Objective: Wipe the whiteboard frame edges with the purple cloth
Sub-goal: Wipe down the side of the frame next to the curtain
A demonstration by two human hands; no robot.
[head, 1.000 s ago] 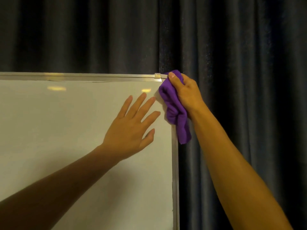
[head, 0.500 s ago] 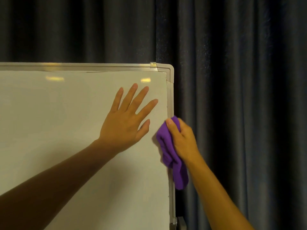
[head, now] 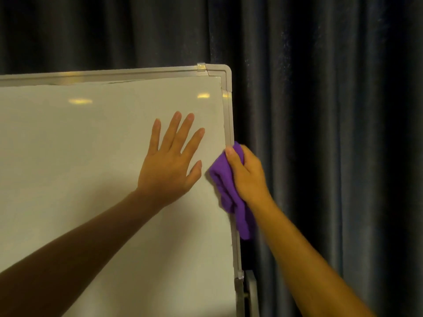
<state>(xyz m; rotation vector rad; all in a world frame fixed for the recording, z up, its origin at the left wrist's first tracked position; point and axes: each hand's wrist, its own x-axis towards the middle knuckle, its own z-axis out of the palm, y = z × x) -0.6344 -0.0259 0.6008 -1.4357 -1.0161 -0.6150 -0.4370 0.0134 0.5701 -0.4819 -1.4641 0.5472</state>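
A white whiteboard (head: 91,145) with a silver metal frame (head: 227,115) fills the left of the head view. My right hand (head: 248,177) grips a bunched purple cloth (head: 225,186) and presses it against the right vertical frame edge, a little below the top right corner. The cloth's loose end hangs down beside the frame. My left hand (head: 170,163) lies flat on the board surface just left of the cloth, fingers spread and holding nothing.
A dark pleated curtain (head: 320,110) hangs behind and to the right of the board. A grey stand part (head: 249,291) sits at the board's lower right edge. Light reflections show near the board's top.
My right hand slid the purple cloth down the right frame edge from the top corner to the upper middle. Over the last half second it stayed about level. My left hand stayed flat on the board.
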